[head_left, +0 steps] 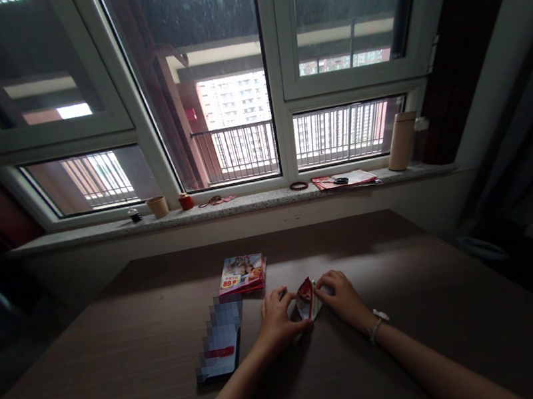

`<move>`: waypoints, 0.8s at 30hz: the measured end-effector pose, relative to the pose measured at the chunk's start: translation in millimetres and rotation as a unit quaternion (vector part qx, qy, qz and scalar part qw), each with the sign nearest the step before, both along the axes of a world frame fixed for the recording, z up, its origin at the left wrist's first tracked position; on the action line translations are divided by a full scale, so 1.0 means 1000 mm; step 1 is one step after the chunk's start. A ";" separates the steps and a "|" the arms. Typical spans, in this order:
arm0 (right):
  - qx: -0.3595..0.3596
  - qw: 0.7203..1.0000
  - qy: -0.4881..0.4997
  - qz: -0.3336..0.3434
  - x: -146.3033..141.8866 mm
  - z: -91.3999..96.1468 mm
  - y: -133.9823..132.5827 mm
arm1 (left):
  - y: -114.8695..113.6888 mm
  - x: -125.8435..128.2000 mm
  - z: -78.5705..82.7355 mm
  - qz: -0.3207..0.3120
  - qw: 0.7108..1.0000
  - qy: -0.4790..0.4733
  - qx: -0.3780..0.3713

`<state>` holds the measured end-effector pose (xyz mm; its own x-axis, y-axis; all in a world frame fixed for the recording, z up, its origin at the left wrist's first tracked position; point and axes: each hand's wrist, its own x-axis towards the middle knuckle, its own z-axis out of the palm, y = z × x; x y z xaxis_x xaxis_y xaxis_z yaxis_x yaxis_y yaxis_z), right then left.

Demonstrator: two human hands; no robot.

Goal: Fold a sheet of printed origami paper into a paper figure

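A small piece of folded printed paper [307, 299], red and white with a pointed top, stands between my hands just above or on the table. My left hand [279, 319] grips its left side, thumb at the lower edge and fingers curled behind. On the paper's right side, my right hand [338, 292] pinches the edge between thumb and fingers. A bracelet circles my right wrist. To the left of my left hand lies a phone [222, 334], its screen partly pixelated. Behind the phone sits a stack of colourful printed leaflets [242, 273].
The brown table [117, 344] reaches toward a stone windowsill [247, 204]. On the sill stand a paper cup [157, 206], a red spool-like item [186, 201], a dark ring-shaped bracelet [299, 185], scissors [341, 180] on more leaflets [361, 176], and a tan bottle [401, 141].
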<state>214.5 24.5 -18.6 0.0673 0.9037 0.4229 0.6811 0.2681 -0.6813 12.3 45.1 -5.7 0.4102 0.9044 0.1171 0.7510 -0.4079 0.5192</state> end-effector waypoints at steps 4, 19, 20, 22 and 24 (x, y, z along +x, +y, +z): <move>0.009 1.000 0.011 0.003 0.001 0.001 0.000 | -0.001 0.000 0.001 0.003 1.000 -0.003 0.000; 0.029 0.999 -0.010 -0.015 -0.001 0.002 0.000 | -0.002 0.002 0.002 -0.002 1.000 -0.008 0.004; 0.032 0.999 -0.007 -0.011 -0.002 0.002 -0.001 | -0.002 0.002 0.002 -0.002 1.000 -0.007 0.004; 0.037 0.999 -0.002 -0.001 -0.002 0.004 -0.002 | -0.002 0.001 0.001 -0.002 1.000 -0.007 0.006; 0.042 0.999 0.002 0.006 -0.002 0.003 -0.002 | -0.001 0.001 -0.001 -0.002 1.000 -0.008 0.011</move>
<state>212.7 22.8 -15.3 0.0588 0.8656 0.4972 0.6754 0.3323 -0.6584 13.7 43.6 -6.5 0.4112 0.9001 0.1438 0.7412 -0.4220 0.5220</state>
